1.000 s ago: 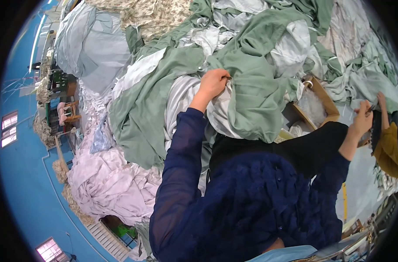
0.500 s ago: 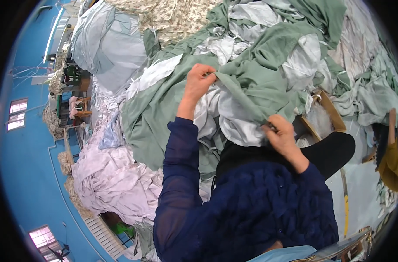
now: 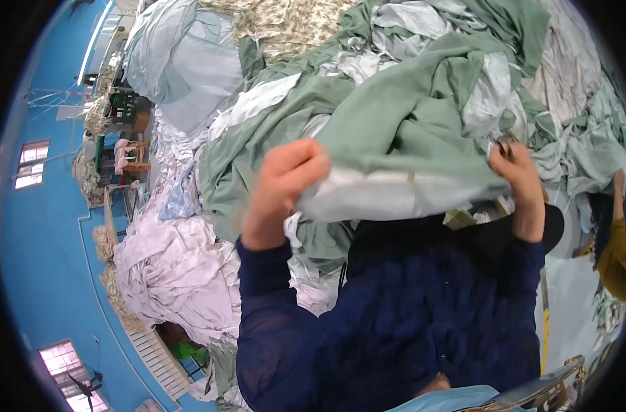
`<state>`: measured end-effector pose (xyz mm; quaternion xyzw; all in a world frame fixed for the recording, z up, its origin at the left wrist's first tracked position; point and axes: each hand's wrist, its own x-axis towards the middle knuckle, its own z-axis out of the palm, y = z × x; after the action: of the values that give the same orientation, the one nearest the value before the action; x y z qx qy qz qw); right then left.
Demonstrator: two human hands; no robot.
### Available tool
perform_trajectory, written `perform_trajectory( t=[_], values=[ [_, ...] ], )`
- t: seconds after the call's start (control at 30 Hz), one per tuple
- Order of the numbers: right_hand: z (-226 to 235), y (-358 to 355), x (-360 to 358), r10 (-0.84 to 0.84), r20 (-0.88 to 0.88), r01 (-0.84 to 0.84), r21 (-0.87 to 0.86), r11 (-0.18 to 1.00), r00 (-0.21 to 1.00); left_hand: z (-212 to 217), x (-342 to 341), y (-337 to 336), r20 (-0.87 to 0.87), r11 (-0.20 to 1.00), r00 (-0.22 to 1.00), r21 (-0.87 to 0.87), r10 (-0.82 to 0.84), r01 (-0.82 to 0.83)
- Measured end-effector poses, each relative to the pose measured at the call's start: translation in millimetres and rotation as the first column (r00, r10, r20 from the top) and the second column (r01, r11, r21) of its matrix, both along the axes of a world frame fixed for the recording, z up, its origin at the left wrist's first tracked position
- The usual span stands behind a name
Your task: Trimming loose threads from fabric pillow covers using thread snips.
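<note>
Head view: both hands, left (image 3: 285,180) and right (image 3: 518,167), clench a green cloth (image 3: 409,147) by its edge, lifted taut above the heap (image 3: 272,137); it seems picked out, with sorting mostly left.

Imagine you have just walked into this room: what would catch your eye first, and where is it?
First, the green and white cloth stretched across the middle, gripped at one end by the left hand and at the other by the right hand. Behind it, a huge heap of green and pale fabrics fills the upper picture. The bright blue wall curves down the left side.
</note>
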<state>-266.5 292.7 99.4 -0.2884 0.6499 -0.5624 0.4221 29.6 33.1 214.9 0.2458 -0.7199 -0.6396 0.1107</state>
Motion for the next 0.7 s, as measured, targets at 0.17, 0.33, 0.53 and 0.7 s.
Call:
perform_trajectory(
  t=[0.17,0.33,0.53,0.7],
  values=[
    [-109,-1,-27,-0.097,-0.357,0.191,0.239,0.952,0.929,-132,-37,14,0.07,0.867,0.982,0.462,0.173,-0.186],
    [-70,-17,41,-0.423,-0.172,0.376,-0.251,0.892,0.89,-147,-62,33,0.024,0.822,0.989,0.554,0.143,-0.132],
    [-36,-68,90,-0.115,-0.352,0.11,-0.036,0.993,0.929,-152,-67,40,0.002,0.809,0.993,0.58,0.117,-0.096],
    [-60,-78,87,0.018,0.162,-0.038,0.12,0.992,0.987,-145,-72,51,-0.073,0.879,0.995,0.476,0.071,-0.027]
  ],
)
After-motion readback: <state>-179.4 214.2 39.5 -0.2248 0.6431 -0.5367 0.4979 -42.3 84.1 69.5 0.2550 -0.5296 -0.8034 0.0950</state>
